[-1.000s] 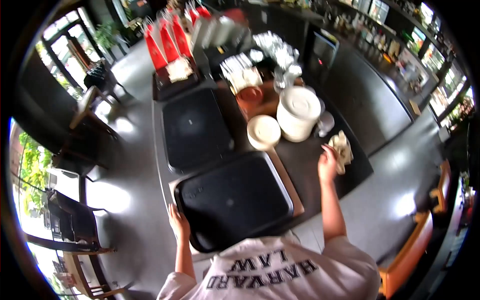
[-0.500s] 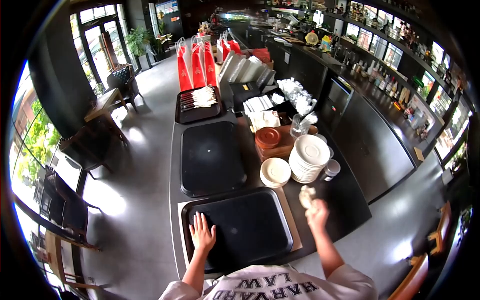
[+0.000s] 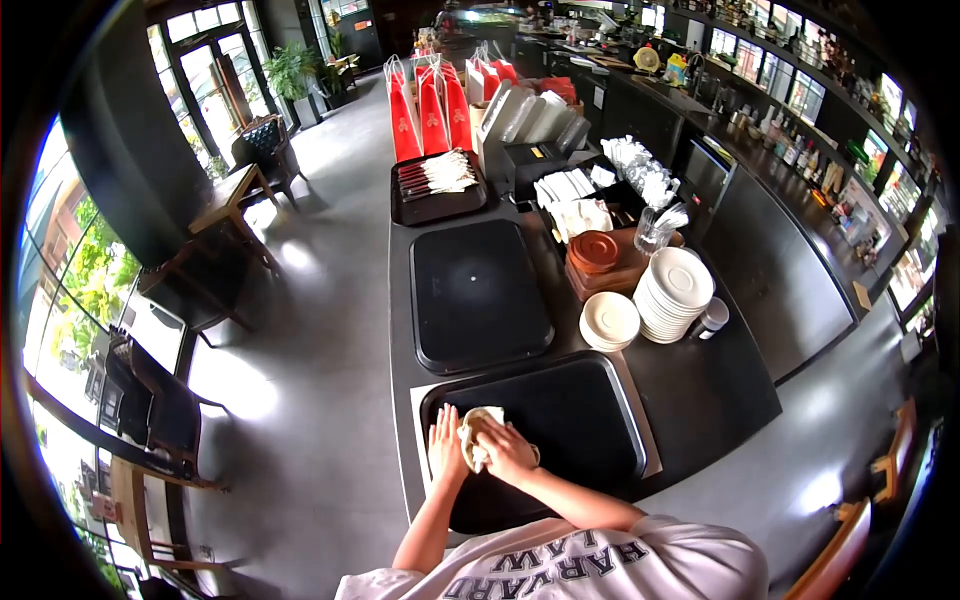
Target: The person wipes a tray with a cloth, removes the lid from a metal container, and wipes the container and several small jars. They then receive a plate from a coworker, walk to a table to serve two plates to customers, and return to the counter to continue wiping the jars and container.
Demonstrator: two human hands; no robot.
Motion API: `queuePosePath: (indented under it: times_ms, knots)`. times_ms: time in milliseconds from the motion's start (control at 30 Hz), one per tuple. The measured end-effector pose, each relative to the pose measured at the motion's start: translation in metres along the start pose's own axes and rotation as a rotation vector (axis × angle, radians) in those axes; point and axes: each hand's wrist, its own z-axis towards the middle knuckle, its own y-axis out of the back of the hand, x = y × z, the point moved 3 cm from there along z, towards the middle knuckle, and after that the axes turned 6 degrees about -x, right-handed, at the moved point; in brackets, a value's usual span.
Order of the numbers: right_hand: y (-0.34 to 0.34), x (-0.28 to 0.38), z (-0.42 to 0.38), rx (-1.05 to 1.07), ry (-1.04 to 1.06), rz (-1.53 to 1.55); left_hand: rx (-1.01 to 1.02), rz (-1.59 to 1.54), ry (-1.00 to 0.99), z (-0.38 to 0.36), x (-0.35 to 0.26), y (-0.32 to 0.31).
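Observation:
A black tray [image 3: 570, 420] lies at the near end of the dark counter, on a pale sheet [image 3: 652, 462] that shows at its edges. My left hand [image 3: 446, 448] rests flat on the tray's left part, fingers stretched out. Right beside it, my right hand [image 3: 508, 450] presses a crumpled whitish cloth [image 3: 478, 428] onto the tray. Part of the cloth is covered by my right fingers. Behind this tray lies a second black tray [image 3: 480, 300].
Stacked saucers [image 3: 682, 280] and small bowls [image 3: 609, 320] stand to the right, near a brown box [image 3: 625, 262] and a glass [image 3: 655, 232]. Farther back are a tray of wrapped cutlery [image 3: 440, 178] and red paper bags [image 3: 430, 110]. Chairs stand left of the counter.
My right hand has come from beside the tray, right of it, onto the tray with the cloth, next to my left hand. The left hand stays flat. The camera view has shifted.

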Motion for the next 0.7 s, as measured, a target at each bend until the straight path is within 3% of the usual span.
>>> queuePosePath:
  times_ms: [67,167,233,300,333,400,467,567,700]
  knots:
    - [0.005,-0.014,0.01,-0.075,-0.09,-0.071,0.031,-0.05,0.059,0.006,-0.016,0.015]
    - [0.01,-0.054,0.023,-0.319,-0.147,-0.11,-0.044,0.033,-0.03,0.004,-0.015,0.014]
    - [0.024,-0.079,0.022,-0.435,-0.086,-0.312,-0.071,0.052,-0.012,0.006,-0.015,0.015]
    - [0.044,-0.097,0.007,-0.26,-0.437,-0.23,-0.1,0.043,-0.005,0.009,-0.018,0.019]
    - [0.064,-0.106,0.0,-0.304,-0.784,0.057,-0.109,0.041,-0.01,0.009,-0.017,0.017]
    - [0.092,-0.121,-0.03,-0.261,-0.471,-0.413,-0.103,0.061,-0.012,0.01,-0.016,0.012]
    - [0.119,-0.122,-0.062,-0.299,-0.339,-0.493,-0.108,0.047,-0.003,0.011,-0.015,0.009]
    - [0.123,-0.13,-0.103,-0.133,-0.358,-0.508,-0.06,0.103,0.021,0.008,-0.014,0.003]
    - [0.107,-0.117,-0.079,-0.05,-0.559,-0.571,-0.017,0.097,0.019,0.008,-0.011,-0.002]
